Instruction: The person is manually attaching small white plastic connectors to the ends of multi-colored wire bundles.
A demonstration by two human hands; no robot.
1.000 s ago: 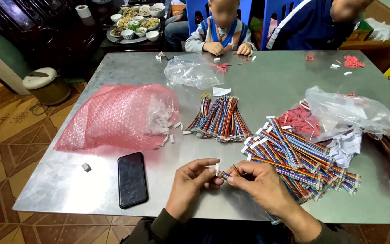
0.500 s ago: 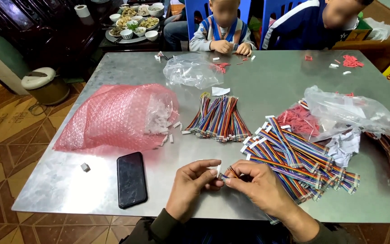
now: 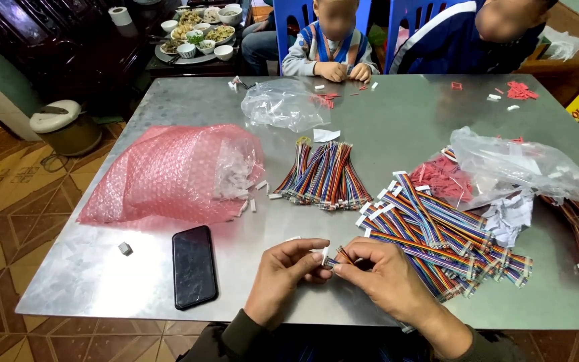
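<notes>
We see both hands meeting low over the near edge of the metal table [image 3: 397, 121], close to its middle. The left hand [image 3: 283, 271] has its thumb and fingers pressed together around a small white connector [image 3: 321, 255], and the right hand [image 3: 387, 278] pinches the end of a rainbow ribbon cable [image 3: 343, 256] just beside that connector. The two pieces touch or nearly touch; we cannot tell which. What shows of the cable's long axis runs roughly left to right, with a few thin wire ends angled up and away toward the far side, and its near end points left at the connector.

Just right of the right hand lies a pile of finished cables [image 3: 437, 228] with white plugs, fanned toward the right edge, where a clear plastic bag [image 3: 517, 164] covers more parts. Left of the left hand a black phone [image 3: 194, 266] lies flat with its long side running near to far, and a small white block [image 3: 125, 249] sits near the left edge. Between phone and hands there is bare tabletop. Farther off we see a pink bubble-wrap bag [image 3: 169, 174] and a second bundle of coloured wires [image 3: 323, 174] near the centre. At the far edge, another person's small hands [image 3: 346, 70] rest beside red bits.
</notes>
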